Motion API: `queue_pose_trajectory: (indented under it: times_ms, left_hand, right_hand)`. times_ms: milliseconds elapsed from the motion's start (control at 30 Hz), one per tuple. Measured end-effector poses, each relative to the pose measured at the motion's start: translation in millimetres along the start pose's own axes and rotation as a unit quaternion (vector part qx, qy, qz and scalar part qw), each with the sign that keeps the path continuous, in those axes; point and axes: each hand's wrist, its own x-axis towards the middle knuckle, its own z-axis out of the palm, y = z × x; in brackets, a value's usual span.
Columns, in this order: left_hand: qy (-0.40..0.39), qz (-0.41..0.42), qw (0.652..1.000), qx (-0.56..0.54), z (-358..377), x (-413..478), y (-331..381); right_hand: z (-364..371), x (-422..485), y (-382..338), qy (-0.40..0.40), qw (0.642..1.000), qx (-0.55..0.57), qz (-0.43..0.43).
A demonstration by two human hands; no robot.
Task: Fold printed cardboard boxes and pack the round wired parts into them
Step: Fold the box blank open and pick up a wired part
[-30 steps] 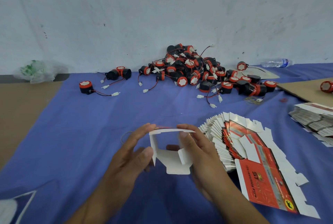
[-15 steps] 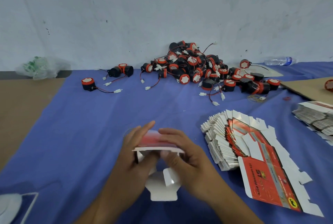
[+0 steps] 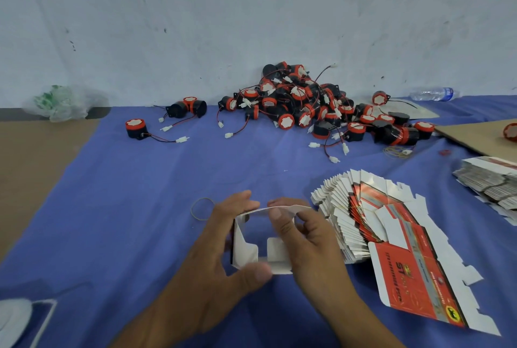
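Note:
A half-formed cardboard box [image 3: 246, 247] is held between both hands above the blue cloth, its white inside and open end facing me, flaps loose at the bottom. My left hand [image 3: 221, 266] grips its left side, thumb under the lower flap. My right hand [image 3: 305, 244] pinches the top edge and right side. A fanned stack of flat red printed box blanks [image 3: 391, 238] lies just right of my hands. A pile of round black-and-red wired parts [image 3: 302, 104] sits against the wall, with a single part [image 3: 135, 128] and a pair of parts [image 3: 187, 107] apart to its left.
A blue cloth [image 3: 126, 208] covers the table. A rubber band [image 3: 202, 209] lies left of the box. A second stack of blanks [image 3: 489, 182] sits far right by a brown cardboard sheet [image 3: 475, 135]. A water bottle [image 3: 433, 94] and plastic bag [image 3: 60, 101] lie by the wall.
The box, pressed flat-topped with its red face up half a second ago, is now opened up again with its hollow inside facing me; both hands shifted their grip around it.

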Motion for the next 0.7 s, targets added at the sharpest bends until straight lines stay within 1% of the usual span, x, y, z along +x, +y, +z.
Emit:
queue_pose_trajectory:
  times_ms: [33, 133, 200, 300, 333, 400, 433, 500, 567, 633, 700]
  left_hand:
    - [0.024, 0.002, 1.0, 0.003, 0.8, -0.7, -0.4]
    - [0.11, 0.006, 0.99, 0.093, 1.1, 0.0, 2.8]
    - [0.131, 0.008, 0.983, 0.125, 3.3, -0.2, 4.1]
    - [0.118, 0.077, 0.971, 0.191, 4.9, -3.1, 1.9]
    - [0.092, 0.091, 0.975, 0.181, 3.3, -2.3, 2.1]
    - [0.03, 0.098, 0.99, 0.097, 0.7, -0.5, 4.3]
    - [0.017, 0.109, 0.992, 0.064, 1.0, -0.5, 4.6]
    - [0.014, 0.133, 0.991, 0.022, 4.5, -1.0, 2.6]
    - [0.012, 0.136, 0.991, 0.001, 5.6, -2.6, -2.1]
    - [0.016, 0.141, 0.99, 0.026, 2.9, -3.2, -6.0]
    - [0.05, 0.149, 0.985, 0.073, 1.8, -1.3, -5.5]
  right_hand:
    - [3.1, -2.4, 0.9, 0.001, 1.0, -0.008, -0.006]
    - [12.7, -9.3, -1.3, -0.016, 0.998, -0.038, -0.038]
    - [15.3, -11.8, -3.8, -0.037, 0.998, -0.021, -0.049]
    - [12.1, -11.8, -8.7, -0.024, 0.998, 0.016, -0.056]
    - [10.2, -10.9, -10.1, -0.012, 0.998, 0.029, -0.058]
    - [7.8, -10.0, -12.9, 0.007, 0.996, 0.071, -0.048]
    - [7.6, -9.7, -14.4, 0.008, 0.995, 0.089, -0.043]
    - [8.0, -10.5, -15.5, 0.002, 0.992, 0.116, -0.044]
    - [9.4, -11.7, -17.4, -0.003, 0.989, 0.138, -0.05]
    - [10.2, -11.3, -18.1, -0.003, 0.987, 0.149, -0.054]
    - [10.2, -10.9, -20.5, -0.006, 0.987, 0.144, -0.065]
